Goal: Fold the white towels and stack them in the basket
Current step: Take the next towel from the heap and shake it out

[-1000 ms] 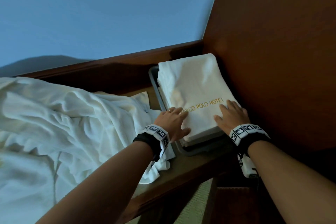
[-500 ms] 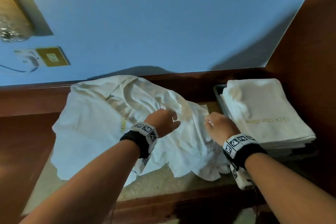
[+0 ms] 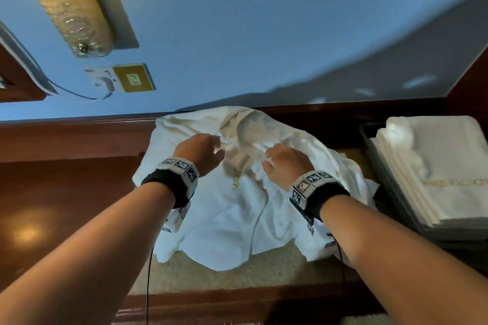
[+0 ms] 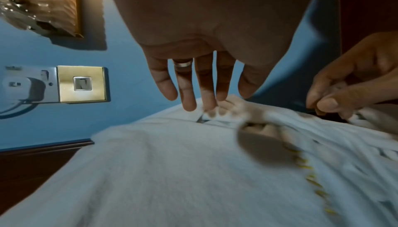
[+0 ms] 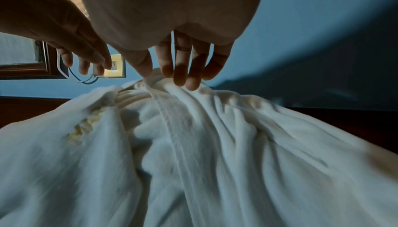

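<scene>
A crumpled white towel (image 3: 224,219) with gold lettering lies on the desk in the head view. My left hand (image 3: 211,148) hovers over its far ridge, and in the left wrist view its straight fingers (image 4: 187,101) just touch the cloth (image 4: 172,171). My right hand (image 3: 272,163) pinches a fold of the towel (image 5: 215,145) between thumb and fingers (image 5: 178,77); the left wrist view shows the same pinch (image 4: 329,104). At the right stands a dark mesh basket (image 3: 388,179) holding a stack of folded white towels (image 3: 435,166).
The wooden desk (image 3: 52,192) has a beige inlay (image 3: 237,277) under the towel and a raised back rail. On the blue wall hang a lit lamp (image 3: 71,8) and a brass socket with a white plug and cable (image 3: 118,79). A wood panel closes the right side.
Both hands left the folded stack in the basket and moved left to the loose towel. Since half a second ago they reached further toward its back edge, and the right hand took hold of a fold.
</scene>
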Tool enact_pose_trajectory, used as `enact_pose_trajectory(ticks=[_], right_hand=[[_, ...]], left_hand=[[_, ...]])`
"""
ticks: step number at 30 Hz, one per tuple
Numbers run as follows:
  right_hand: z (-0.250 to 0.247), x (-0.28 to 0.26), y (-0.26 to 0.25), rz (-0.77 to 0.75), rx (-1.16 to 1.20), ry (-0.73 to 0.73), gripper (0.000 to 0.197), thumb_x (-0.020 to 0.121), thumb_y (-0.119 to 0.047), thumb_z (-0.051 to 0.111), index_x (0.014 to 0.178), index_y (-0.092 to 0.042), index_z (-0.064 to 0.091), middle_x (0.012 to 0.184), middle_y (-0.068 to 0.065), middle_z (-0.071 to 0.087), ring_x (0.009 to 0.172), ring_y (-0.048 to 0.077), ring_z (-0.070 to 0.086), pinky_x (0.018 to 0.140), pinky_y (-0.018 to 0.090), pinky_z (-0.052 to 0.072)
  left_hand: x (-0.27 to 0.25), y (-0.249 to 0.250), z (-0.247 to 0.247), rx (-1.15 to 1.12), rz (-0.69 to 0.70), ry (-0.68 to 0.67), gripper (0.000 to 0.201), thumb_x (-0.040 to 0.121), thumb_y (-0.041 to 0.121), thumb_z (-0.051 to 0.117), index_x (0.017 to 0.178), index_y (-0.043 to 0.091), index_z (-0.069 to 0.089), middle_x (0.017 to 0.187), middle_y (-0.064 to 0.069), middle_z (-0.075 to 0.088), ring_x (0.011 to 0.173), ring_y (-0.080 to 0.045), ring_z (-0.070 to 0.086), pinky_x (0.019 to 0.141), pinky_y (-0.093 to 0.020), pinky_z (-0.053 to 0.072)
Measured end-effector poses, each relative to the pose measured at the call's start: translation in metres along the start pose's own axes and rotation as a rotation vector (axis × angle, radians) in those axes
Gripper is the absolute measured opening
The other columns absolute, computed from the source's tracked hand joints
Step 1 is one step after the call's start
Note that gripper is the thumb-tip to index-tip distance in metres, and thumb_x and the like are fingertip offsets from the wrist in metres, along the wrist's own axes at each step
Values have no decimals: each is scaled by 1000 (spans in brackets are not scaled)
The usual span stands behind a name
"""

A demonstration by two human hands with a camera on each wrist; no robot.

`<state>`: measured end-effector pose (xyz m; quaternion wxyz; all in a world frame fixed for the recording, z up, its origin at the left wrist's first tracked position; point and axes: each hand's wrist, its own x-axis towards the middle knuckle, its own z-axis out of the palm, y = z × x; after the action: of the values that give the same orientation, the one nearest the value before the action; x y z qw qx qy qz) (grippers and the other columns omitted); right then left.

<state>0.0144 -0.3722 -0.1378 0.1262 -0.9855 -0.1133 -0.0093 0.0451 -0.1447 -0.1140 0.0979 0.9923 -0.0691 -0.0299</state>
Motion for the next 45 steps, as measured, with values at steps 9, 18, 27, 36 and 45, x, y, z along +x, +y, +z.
enact_pose_trajectory(ticks=[9,18,27,36,45], right_hand=[[-9,121,-35,1,-98,-46,64,87,-67,53,130,-20,47,133,4,55,122,29,54,93,42,44],[-7,154,-44,-83,-284,-99,55,86,-32,59,135,-22,36,132,9,47,120,31,47,88,45,44],[-64,166,-137,-276,-205,44,32,96,-40,52,124,-25,50,123,7,58,114,32,53,85,41,39],[-131,128,-287,-464,-182,199,25,94,-10,46,114,-20,58,108,9,65,96,35,62,72,37,42],[-126,101,-313,-173,-231,312,24,89,-7,47,109,-16,58,103,18,66,95,42,64,77,42,48]], left_hand=[[77,-30,7,104,-58,19,54,92,56,55,133,21,53,127,-9,54,118,-33,56,87,-44,50],[97,-44,-9,14,-13,35,15,96,21,46,95,18,61,104,-10,64,99,-35,62,73,-37,47],[49,-68,-88,-467,79,312,12,102,13,47,106,7,57,85,-16,64,79,-37,58,71,-46,47],[-51,-184,-130,-325,-29,451,15,92,7,54,90,18,44,83,-4,50,80,-36,54,67,-34,33],[-153,-302,-80,-125,-468,102,15,91,24,52,103,32,57,102,0,57,93,-34,62,80,-41,51]])
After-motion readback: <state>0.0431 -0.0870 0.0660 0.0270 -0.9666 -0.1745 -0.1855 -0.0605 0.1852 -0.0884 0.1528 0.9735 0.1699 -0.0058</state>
